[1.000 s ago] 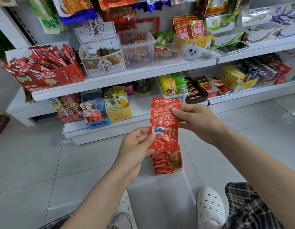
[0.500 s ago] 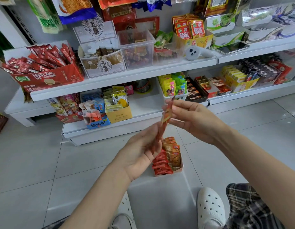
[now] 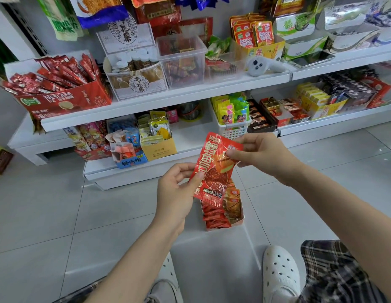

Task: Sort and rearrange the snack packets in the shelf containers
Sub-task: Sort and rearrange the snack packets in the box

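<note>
Both hands up over the tiled floor (image 3: 48, 204), in front of the low white shelves. One red snack packet (image 3: 212, 171) held between them, printed face toward the camera, tilted so its top leans right.

Left hand (image 3: 174, 193): thumb and fingers pinching the packet's lower left edge. Right hand (image 3: 258, 154): fingertips pinching the upper right corner, thumb on the printed face.

Directly below the packet, on the floor, a small open box (image 3: 238, 221). Red packets stacked in its left half, orange-brown packets in its right half. The held packet hides the box's far end.

Lower shelf (image 3: 190, 138), front edge: a yellow carton (image 3: 159, 149) of small packets, a blue carton (image 3: 130, 160) just left of it, touching. Bare shelf surface right of the yellow carton. Further right, a white basket (image 3: 234, 130) with yellow and green packets, then a dark tray of chocolates (image 3: 260, 117).

Upper shelf (image 3: 168, 99): red coffee stick box (image 3: 65, 99) at the left end, a clear bin (image 3: 181, 62) near the middle, a white handheld controller (image 3: 262, 66) lying near the front edge at the right.

White perforated clogs (image 3: 279, 274) and plaid trousers (image 3: 334, 272) at the bottom edge of view.
</note>
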A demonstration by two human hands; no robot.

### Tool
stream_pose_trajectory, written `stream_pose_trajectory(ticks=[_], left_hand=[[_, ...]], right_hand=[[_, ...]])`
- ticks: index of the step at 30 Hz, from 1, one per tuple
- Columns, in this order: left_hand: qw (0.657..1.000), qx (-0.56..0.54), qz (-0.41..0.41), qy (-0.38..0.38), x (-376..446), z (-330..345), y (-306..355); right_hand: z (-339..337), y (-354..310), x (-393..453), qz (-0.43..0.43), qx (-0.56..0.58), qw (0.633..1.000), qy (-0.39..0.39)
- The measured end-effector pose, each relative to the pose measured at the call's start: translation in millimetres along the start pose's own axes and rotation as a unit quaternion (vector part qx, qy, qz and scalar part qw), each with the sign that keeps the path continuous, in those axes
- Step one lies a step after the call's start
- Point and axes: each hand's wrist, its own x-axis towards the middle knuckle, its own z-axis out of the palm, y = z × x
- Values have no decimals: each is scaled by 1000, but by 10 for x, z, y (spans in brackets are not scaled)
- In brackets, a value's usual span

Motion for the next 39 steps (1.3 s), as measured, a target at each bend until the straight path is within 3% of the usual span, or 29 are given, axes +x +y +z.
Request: stream_pose_trajectory(ticks=[4, 6, 8, 12, 15, 20, 26, 30, 35, 39], left_hand=[[995, 97, 9, -36, 320, -53, -438], [984, 174, -34, -24, 520, -163, -833], [955, 281, -98, -10, 630, -314, -1253], [882, 435, -142, -115, 704, -372, -1859], [867, 439, -94, -214, 783, -142, -2021], [852, 436, -57, -284, 1023, 112, -2250], [819, 471, -75, -319, 1178, 90, -2517], [824, 468, -51, -316, 1158, 47, -2601], [838, 444, -56, -313, 1169, -21, -2664], [841, 438, -60, -310, 1181, -29, -2685]], right_hand=[[-35, 220, 135, -24, -211, 977, 33], [-67, 466, 246, -34, -359, 928, 91], [-78, 744, 321, -22, -432, 894, 117], [9, 1183, 468, 15, -423, 902, 84], [207, 1387, 688, 7, -370, 924, 96], [604, 1787, 1060, 20, -313, 944, 103], [840, 2128, 1330, 17, -320, 945, 69], [954, 2267, 1424, -28, -343, 939, 25], [1050, 2433, 1478, -35, -438, 898, -36], [1027, 2373, 1525, -75, -460, 885, -17]])
